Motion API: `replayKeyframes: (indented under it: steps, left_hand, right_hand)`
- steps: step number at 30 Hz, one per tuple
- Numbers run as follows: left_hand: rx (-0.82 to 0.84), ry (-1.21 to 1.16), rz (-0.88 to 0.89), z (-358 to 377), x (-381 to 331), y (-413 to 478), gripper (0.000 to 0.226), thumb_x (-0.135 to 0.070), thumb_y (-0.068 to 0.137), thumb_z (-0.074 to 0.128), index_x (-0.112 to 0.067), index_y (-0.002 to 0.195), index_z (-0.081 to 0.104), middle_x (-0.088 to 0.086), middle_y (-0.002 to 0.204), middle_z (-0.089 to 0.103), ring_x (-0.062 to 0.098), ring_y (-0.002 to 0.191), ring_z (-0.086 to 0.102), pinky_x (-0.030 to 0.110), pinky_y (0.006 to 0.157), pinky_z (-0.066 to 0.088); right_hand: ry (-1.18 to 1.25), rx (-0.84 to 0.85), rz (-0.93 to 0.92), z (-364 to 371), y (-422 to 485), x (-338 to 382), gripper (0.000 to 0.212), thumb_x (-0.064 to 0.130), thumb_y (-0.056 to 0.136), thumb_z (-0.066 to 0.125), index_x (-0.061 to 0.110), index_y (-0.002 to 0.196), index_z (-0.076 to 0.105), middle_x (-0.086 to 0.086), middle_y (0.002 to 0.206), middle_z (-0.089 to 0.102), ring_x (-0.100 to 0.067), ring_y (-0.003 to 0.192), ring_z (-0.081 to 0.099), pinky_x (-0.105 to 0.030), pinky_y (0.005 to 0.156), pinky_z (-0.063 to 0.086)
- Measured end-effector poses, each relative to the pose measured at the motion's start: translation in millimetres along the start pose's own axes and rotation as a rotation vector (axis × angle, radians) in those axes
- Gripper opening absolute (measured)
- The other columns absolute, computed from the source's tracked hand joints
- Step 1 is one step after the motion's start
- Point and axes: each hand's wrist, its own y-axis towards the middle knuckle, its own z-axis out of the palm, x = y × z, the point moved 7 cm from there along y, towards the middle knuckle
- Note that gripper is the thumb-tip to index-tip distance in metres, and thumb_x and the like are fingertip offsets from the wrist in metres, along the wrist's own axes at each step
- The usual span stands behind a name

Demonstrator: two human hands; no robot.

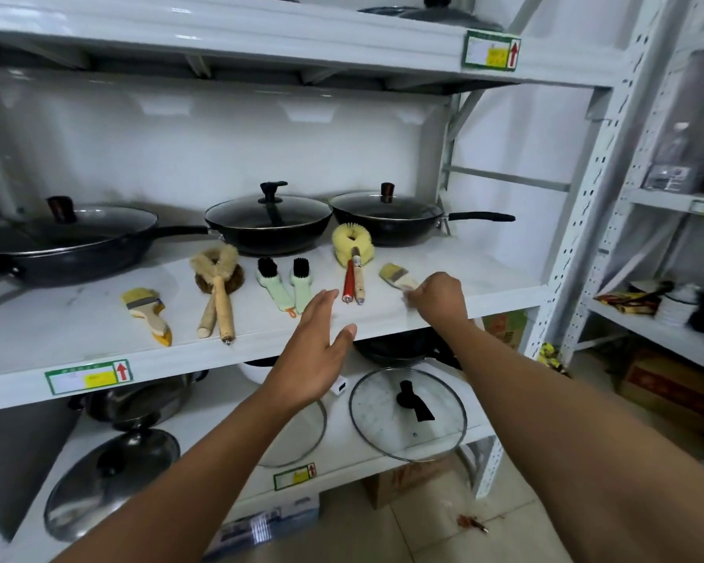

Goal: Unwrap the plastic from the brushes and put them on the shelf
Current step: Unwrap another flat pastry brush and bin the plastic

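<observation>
Several brushes lie in a row on the white middle shelf (78, 319): a yellow flat brush (147, 312), two tan loop brushes with wooden handles (218, 286), two green-handled black-bristle brushes (287, 284), and two yellow round brushes (354, 260). At the right end a small flat paintbrush (397, 276) lies with its handle at the fingers of my right hand (437, 298), which are curled around it; a bit of clear plastic shows under the fingers. My left hand (316, 351) hovers open, fingers straight, just in front of the shelf edge below the green brushes.
Three black lidded pans (269, 221) stand behind the brushes. A glass lid (407, 412) and metal lids (110, 477) lie on the lower shelf. A second rack (667, 319) with goods stands to the right; cardboard boxes sit on the floor.
</observation>
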Motion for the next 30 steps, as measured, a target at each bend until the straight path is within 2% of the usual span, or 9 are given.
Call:
replayKeyframes:
  steps: [5, 8, 10, 15, 18, 20, 22, 26, 30]
  left_hand:
    - [0.013, -0.011, 0.008, 7.3, -15.7, -4.3, 0.064, -0.035, 0.108, 0.046, -0.020, 0.163, 0.018, -0.003, 0.171, 0.015, 0.011, 0.156, 0.014, 0.018, 0.116, 0.011]
    - [-0.003, -0.014, 0.007, 4.0, -27.4, -14.7, 0.062, -0.034, 0.108, 0.047, -0.019, 0.162, 0.020, -0.002, 0.170, 0.018, 0.012, 0.154, 0.019, 0.016, 0.113, 0.013]
    - [-0.022, -0.028, -0.023, -1.3, -33.8, -26.0, 0.061, -0.035, 0.108, 0.047, -0.020, 0.162, 0.022, -0.002, 0.169, 0.020, 0.011, 0.153, 0.021, 0.017, 0.112, 0.015]
    - [-0.058, -0.136, -0.151, -12.9, -34.8, -73.5, 0.058, -0.039, 0.107, 0.047, -0.023, 0.160, 0.028, -0.004, 0.167, 0.025, 0.007, 0.145, 0.033, 0.022, 0.110, 0.027]
    - [-0.199, -0.262, -0.188, -27.8, -28.7, -108.1, 0.042, -0.028, 0.107, 0.052, -0.018, 0.147, 0.050, -0.002, 0.149, 0.054, 0.015, 0.137, 0.050, 0.029, 0.111, 0.041]
    - [-0.265, -0.267, -0.208, -35.4, -21.6, -130.6, 0.028, -0.023, 0.105, 0.055, -0.016, 0.130, 0.064, -0.002, 0.126, 0.068, 0.016, 0.118, 0.063, 0.036, 0.101, 0.053]
    - [-0.276, -0.283, -0.244, -36.3, -13.3, -160.5, 0.020, -0.022, 0.103, 0.058, -0.016, 0.120, 0.067, -0.001, 0.113, 0.071, 0.017, 0.107, 0.068, 0.033, 0.089, 0.059]
    - [-0.313, -0.390, -0.286, -36.1, 4.9, -222.0, 0.015, -0.027, 0.102, 0.060, -0.022, 0.114, 0.068, -0.007, 0.109, 0.074, 0.010, 0.097, 0.072, 0.033, 0.082, 0.061]
    - [-0.380, -0.510, -0.372, -45.0, 29.3, -267.4, 0.016, -0.024, 0.101, 0.062, -0.020, 0.114, 0.070, -0.003, 0.102, 0.077, 0.008, 0.090, 0.073, 0.016, 0.068, 0.053]
  right_hand:
    - [0.024, 0.046, 0.012, -12.3, -27.5, -6.7, 0.036, 0.023, 0.084, 0.082, 0.001, 0.105, 0.063, -0.007, 0.093, 0.059, -0.022, 0.084, 0.057, -0.028, 0.065, 0.043]
    - [-0.048, 0.180, 0.039, -12.9, -46.3, -2.4, 0.034, 0.030, 0.083, 0.081, -0.001, 0.090, 0.069, -0.006, 0.074, 0.059, -0.021, 0.073, 0.057, -0.026, 0.048, 0.034]
    - [-0.009, 0.215, 0.050, -16.2, -63.4, 1.2, 0.032, 0.030, 0.082, 0.083, 0.003, 0.078, 0.065, -0.005, 0.065, 0.055, -0.019, 0.065, 0.055, -0.026, 0.046, 0.032]
    - [0.293, 0.265, 0.052, -6.0, -121.2, 10.3, 0.029, 0.031, 0.083, 0.082, 0.006, 0.078, 0.067, -0.006, 0.071, 0.061, -0.022, 0.074, 0.062, -0.027, 0.059, 0.043]
    - [0.484, 0.301, 0.040, 0.3, -168.3, 27.0, 0.026, 0.032, 0.084, 0.084, 0.010, 0.094, 0.073, -0.002, 0.088, 0.071, -0.020, 0.087, 0.070, -0.029, 0.073, 0.052]
    - [0.623, 0.353, 0.035, 4.3, -206.1, 39.1, 0.019, 0.028, 0.085, 0.083, 0.013, 0.093, 0.075, -0.002, 0.090, 0.077, -0.020, 0.087, 0.073, -0.033, 0.078, 0.057]
    - [0.738, 0.403, 0.026, 7.5, -248.2, 48.1, 0.018, 0.024, 0.086, 0.082, 0.010, 0.098, 0.077, -0.006, 0.091, 0.079, -0.017, 0.083, 0.074, -0.027, 0.073, 0.056]
    - [0.776, 0.472, -0.046, 17.3, -325.5, 58.9, 0.022, 0.024, 0.087, 0.082, 0.011, 0.105, 0.078, -0.003, 0.091, 0.080, -0.011, 0.079, 0.075, -0.020, 0.068, 0.054]
    - [0.726, 0.500, -0.130, 35.3, -388.2, 60.4, 0.019, 0.026, 0.089, 0.080, 0.020, 0.107, 0.078, 0.005, 0.086, 0.080, -0.006, 0.078, 0.075, -0.019, 0.066, 0.057]
